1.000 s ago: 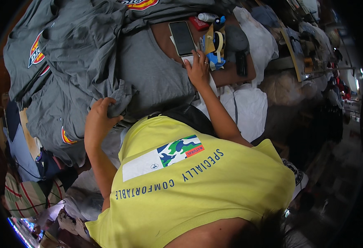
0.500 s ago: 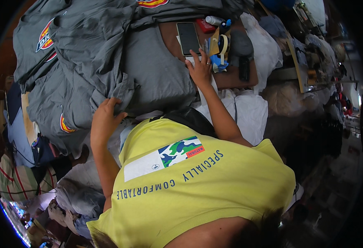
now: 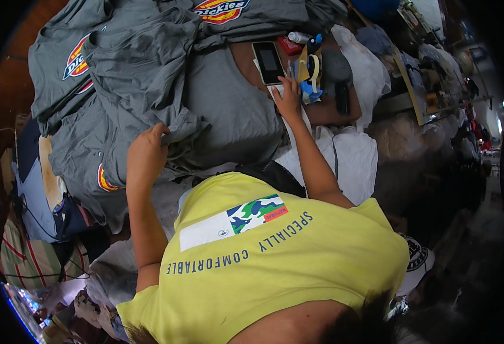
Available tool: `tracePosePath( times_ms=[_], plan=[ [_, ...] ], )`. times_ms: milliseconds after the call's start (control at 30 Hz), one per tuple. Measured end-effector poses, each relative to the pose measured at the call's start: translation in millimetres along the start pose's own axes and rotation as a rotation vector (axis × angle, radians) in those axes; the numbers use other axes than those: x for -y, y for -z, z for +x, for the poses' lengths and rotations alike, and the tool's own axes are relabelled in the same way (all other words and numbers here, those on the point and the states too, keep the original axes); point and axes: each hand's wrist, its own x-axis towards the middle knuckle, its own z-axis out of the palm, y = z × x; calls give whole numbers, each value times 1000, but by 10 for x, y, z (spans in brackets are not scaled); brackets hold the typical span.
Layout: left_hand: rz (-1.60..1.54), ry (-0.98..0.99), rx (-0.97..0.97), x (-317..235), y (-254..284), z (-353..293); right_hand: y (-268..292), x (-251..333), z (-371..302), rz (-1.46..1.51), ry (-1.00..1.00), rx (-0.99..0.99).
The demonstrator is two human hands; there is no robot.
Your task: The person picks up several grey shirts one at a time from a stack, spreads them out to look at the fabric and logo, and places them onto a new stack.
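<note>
Grey T-shirts [image 3: 143, 63] with coloured chest prints lie heaped before me, and a smoother grey cloth [image 3: 229, 109] spreads to their right. My left hand [image 3: 147, 152] is closed at the near edge of the heap, its fingertips pinching a fold of a grey T-shirt. Farther right, my right hand [image 3: 289, 100] reaches over a white strip [image 3: 306, 119], fingers stretched and thumb apart, just below a smartphone [image 3: 268, 62]. The fingertips touch the strip near the phone's lower edge. Exactly what lies under them is hidden.
Right of the phone are a roll of tape [image 3: 315, 70], a red case [image 3: 289, 46], a white bottle [image 3: 299, 37] and a black object [image 3: 342, 97] on the brown table [image 3: 323, 116]. White plastic [image 3: 364, 71] drapes the right side. A striped bag [image 3: 34, 261] sits at lower left.
My left hand's fingers have drawn together on the grey fold. My right hand's fingers have slipped off the phone's lower edge to the white strip. The whole view has shifted slightly.
</note>
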Motion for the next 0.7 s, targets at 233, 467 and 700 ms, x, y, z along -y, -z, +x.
tracePosePath(
  times_ms=[233,467,700],
  plan=[
    [44,9,-1,177,-33,-233,-260,-88,506,-305,-109,130],
    [-34,-35,-111,299,429,-181,-298,800,693,238,79,207],
    [-685,-348,-228,172,1321,260,-78,2606,-198,912,192,1228]
  ],
)
